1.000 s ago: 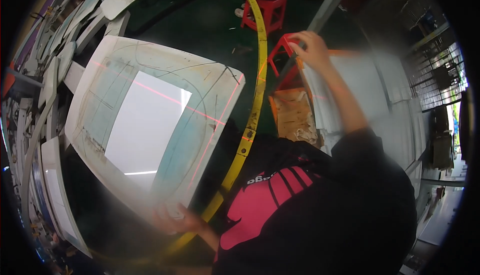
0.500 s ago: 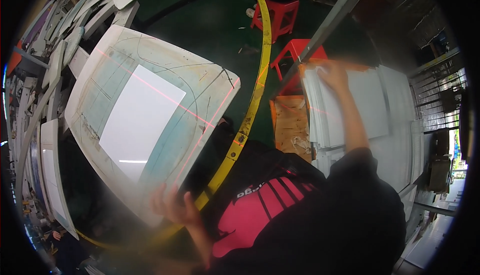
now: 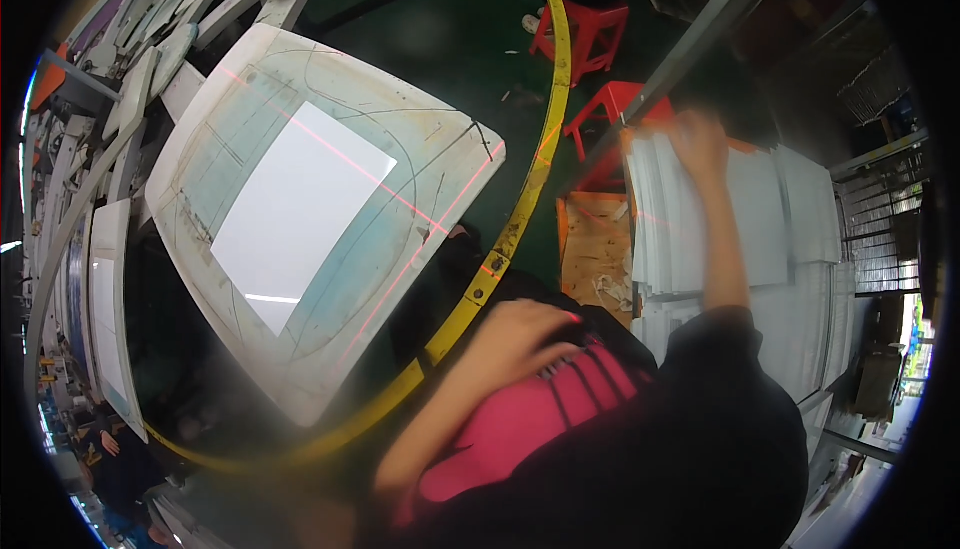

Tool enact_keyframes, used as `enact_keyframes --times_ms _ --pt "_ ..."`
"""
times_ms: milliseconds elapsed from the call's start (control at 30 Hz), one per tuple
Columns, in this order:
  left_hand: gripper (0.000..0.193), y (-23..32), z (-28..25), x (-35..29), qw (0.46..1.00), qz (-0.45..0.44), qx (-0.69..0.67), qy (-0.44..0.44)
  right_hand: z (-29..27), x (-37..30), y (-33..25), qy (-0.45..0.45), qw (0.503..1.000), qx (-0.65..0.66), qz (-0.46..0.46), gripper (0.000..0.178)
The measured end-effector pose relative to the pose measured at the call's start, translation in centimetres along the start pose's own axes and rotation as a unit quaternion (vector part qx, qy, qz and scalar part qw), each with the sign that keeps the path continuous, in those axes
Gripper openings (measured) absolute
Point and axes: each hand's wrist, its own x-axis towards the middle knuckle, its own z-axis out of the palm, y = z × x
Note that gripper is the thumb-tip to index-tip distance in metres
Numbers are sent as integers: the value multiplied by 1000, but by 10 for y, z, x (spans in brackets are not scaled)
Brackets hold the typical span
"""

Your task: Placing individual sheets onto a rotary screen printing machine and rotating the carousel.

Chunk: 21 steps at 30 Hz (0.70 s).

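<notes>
My right hand (image 3: 703, 146) is at the far edge of a stack of white sheets (image 3: 735, 224) to my right. Motion smears its fingers, so a grip on a sheet cannot be made out. In front of my body my left hand (image 3: 525, 339) is held with fingers stretched and thumb apart, nothing visible in it. Left of it is a pale, worn board (image 3: 190, 174) with rounded corners, bearing a single white sheet (image 3: 305, 209). Red laser lines cross the board and the sheet.
A curved yellow rail (image 3: 535, 189) runs between the board and me. Red stools (image 3: 610, 109) stand beyond it. An orange-edged wooden surface (image 3: 595, 244) lies beside the stack. More boards (image 3: 115, 319) line the left, and a grey metal bar (image 3: 705, 34) slants across the far right.
My left hand has moved right, from the board's near edge to in front of my body. My right hand has shifted slightly along the stack's far edge. The whole view has shifted a little.
</notes>
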Motion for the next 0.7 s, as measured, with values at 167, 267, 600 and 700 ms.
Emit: enact_keyframes --times_ms 167,267,600,700 --pt "39 -15 62 40 985 52 21 -165 -4 -4 8 -10 999 -13 -44 15" --pt "31 -23 65 38 982 3 -4 -188 -3 0 16 -49 998 4 -26 16" --pt "14 -1 -3 -12 983 -89 -4 -161 8 2 31 -68 997 28 -38 19" --pt "16 11 -30 -39 977 -172 28 -124 6 3 36 -83 993 78 -37 21"
